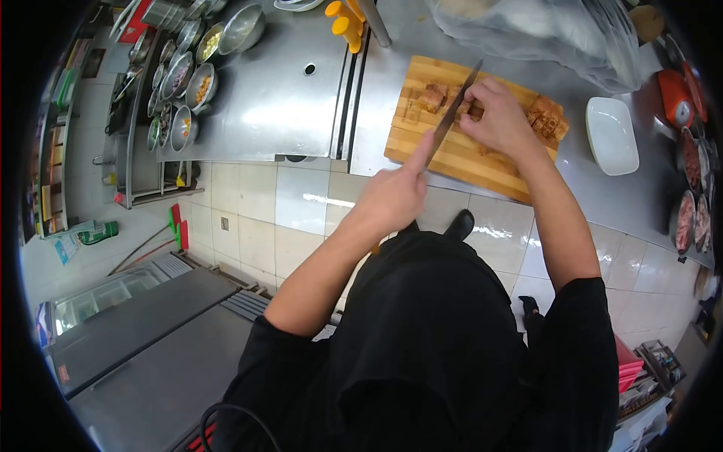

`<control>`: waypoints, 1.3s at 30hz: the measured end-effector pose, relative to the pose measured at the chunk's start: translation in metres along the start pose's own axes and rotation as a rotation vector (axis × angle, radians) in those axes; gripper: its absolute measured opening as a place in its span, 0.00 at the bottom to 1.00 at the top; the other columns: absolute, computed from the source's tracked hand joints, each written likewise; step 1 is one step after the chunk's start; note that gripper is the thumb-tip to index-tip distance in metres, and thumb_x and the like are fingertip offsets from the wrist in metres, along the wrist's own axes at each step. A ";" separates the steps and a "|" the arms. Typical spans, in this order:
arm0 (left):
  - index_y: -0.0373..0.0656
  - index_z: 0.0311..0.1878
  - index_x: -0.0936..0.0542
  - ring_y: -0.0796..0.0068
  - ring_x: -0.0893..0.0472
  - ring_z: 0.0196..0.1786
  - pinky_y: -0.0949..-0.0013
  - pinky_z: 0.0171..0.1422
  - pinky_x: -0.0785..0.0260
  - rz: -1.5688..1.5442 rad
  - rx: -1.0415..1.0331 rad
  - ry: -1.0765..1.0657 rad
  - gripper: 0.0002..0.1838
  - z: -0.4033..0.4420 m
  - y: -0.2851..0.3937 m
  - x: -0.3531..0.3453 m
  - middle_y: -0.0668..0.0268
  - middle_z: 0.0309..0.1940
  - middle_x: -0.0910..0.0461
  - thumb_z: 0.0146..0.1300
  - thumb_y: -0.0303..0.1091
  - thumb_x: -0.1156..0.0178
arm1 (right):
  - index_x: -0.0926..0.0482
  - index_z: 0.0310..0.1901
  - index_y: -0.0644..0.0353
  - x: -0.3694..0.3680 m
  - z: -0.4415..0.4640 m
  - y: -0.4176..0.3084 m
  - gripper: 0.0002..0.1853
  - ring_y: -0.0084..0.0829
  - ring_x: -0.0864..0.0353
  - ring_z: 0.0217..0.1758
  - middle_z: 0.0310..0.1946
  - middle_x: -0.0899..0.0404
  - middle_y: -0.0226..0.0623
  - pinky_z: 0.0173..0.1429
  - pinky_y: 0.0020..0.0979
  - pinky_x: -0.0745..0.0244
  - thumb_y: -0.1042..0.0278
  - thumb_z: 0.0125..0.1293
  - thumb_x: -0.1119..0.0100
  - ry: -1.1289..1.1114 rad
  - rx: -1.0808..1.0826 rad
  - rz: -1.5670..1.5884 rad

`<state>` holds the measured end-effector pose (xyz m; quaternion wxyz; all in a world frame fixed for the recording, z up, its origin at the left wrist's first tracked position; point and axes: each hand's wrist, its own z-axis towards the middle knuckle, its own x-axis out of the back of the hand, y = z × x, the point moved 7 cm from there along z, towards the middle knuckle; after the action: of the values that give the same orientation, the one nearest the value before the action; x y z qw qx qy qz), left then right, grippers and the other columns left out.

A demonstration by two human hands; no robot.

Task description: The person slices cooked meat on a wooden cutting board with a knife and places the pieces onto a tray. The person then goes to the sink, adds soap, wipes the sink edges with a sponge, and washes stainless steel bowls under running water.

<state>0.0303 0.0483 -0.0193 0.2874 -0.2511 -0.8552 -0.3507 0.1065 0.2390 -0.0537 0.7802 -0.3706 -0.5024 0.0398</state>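
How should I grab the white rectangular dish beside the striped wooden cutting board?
I'd pinch the near short rim of the white, round-cornered dish, coming from the counter's front edge. Its raised rim offers fingers an edge, and bare grey steel counter lies before that end, whereas the striped wooden cutting board sits along its left.

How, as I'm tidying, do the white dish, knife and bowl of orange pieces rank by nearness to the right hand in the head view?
1. Knife, just left of the right hand.
2. White dish, right of the cutting board.
3. Bowl of orange pieces, far left.
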 end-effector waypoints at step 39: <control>0.56 0.79 0.44 0.42 0.18 0.39 0.50 0.47 0.26 -0.058 -0.122 0.060 0.35 -0.086 -0.057 -0.011 0.46 0.34 0.17 0.70 0.32 0.45 | 0.20 0.43 0.62 0.065 -0.092 -0.041 0.14 0.44 0.20 0.50 0.49 0.21 0.40 0.52 0.39 0.22 0.71 0.56 0.30 0.106 0.081 -0.238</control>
<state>0.0291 -0.0540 -0.0025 0.2867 -0.2327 -0.8302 -0.4177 0.2005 0.1886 0.0006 0.8192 -0.2784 -0.4987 -0.0523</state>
